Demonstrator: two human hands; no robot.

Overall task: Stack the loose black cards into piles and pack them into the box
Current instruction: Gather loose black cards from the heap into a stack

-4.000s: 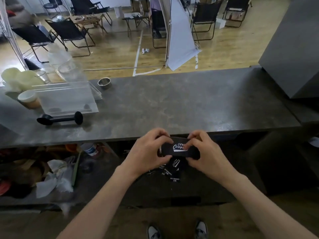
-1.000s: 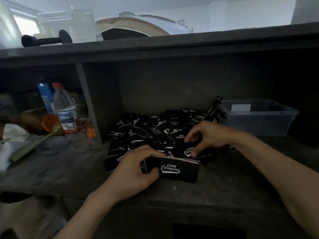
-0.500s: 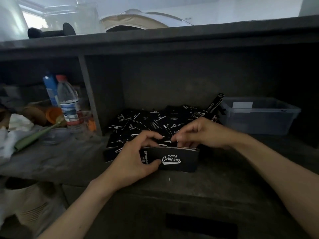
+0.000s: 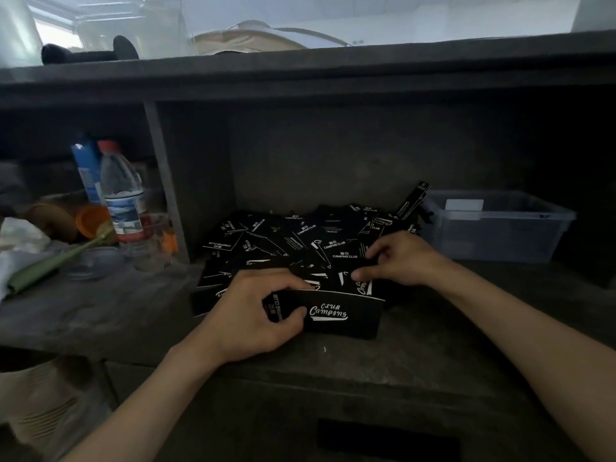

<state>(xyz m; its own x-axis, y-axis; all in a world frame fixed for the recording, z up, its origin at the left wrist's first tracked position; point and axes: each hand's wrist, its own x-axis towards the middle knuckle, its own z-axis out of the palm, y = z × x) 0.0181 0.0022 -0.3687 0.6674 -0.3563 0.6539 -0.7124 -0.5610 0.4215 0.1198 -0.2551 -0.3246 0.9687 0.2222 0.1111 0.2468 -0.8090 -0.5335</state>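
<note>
A heap of loose black cards (image 4: 300, 241) with white print lies on the dark shelf under the counter. At the shelf's front stands a black box (image 4: 343, 315) printed "Club Camping", open at the top. My left hand (image 4: 253, 311) grips the box's left end, thumb on its front. My right hand (image 4: 396, 258) hovers just behind the box, thumb and fingers pinching a black card (image 4: 363, 285) at the box's right rim. Part of the heap is hidden behind both hands.
A clear plastic bin (image 4: 493, 228) sits at the right of the shelf. Left of a divider (image 4: 163, 181) stand a water bottle (image 4: 121, 195), a blue carton, orange cups and crumpled paper. The counter top (image 4: 300, 71) overhangs closely.
The view has dropped from above the counter to the shelf. Over the last second my right hand left the heap with a card and came to the box's rim; my left hand kept the box.
</note>
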